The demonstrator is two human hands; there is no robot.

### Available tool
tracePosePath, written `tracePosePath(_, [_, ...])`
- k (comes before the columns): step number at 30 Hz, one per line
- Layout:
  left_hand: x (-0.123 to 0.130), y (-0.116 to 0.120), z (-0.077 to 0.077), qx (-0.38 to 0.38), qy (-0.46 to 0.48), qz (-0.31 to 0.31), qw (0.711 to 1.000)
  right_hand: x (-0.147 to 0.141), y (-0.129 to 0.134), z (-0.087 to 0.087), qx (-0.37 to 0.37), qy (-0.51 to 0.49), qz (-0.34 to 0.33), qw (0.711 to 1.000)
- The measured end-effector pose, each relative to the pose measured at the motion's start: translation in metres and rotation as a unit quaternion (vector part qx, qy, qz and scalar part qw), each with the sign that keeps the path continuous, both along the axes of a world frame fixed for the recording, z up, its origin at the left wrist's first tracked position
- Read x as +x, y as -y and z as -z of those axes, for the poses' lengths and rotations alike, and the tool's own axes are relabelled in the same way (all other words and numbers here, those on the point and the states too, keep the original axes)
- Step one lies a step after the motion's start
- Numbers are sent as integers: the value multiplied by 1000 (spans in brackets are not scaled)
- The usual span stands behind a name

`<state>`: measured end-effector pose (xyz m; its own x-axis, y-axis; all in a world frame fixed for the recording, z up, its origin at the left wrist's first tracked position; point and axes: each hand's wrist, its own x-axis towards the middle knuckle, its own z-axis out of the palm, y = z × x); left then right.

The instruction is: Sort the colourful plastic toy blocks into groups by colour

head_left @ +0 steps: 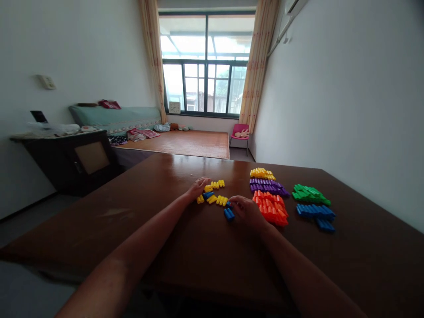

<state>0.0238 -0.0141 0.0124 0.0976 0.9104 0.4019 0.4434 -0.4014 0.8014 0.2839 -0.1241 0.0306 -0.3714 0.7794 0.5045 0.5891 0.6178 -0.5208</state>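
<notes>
My left hand (198,187) rests at the left side of a small group of yellow pieces (217,183) and a blue piece (208,194); its fingers are close together by a yellow piece, and what they grip is too small to make out. The fingers of my right hand (243,207) are closed on a small blue piece (229,204), beside a lower row of yellow pieces (221,201). Just below that hand's fingertips lie blue pieces (229,214). Orange pieces (270,208) are stacked in rows right of my right hand.
On the brown table (132,229), purple pieces (269,186) and yellow pieces (263,173) lie behind the orange ones. Farther right are green pieces (310,194) and blue pieces (316,212). Beyond the table stand a bed (198,142) and a pink chair (240,130).
</notes>
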Motion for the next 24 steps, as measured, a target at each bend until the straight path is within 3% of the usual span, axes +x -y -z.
tracePosePath(4, [-17, 3, 6, -52, 130, -49, 989, 2, -3, 7, -31, -52, 39, 997])
tracePosePath(8, [-25, 4, 14, -98, 268, -6, 959, -7, 0, 5, -74, -67, 52, 994])
tracePosePath(11, [-26, 3, 16, -120, 324, 9, 938, -22, -15, -14, -54, 9, 14, 998])
tracePosePath(16, [-31, 0, 13, -127, 380, 1, 916, -64, -81, -44, -23, 167, -57, 984])
tracePosePath(20, [-39, -1, 11, -107, 370, -32, 922, -111, -114, -43, -58, 286, -7, 956])
tracePosePath(24, [-43, 0, 10, -111, 373, -30, 921, -139, -118, -31, -73, 336, 34, 938])
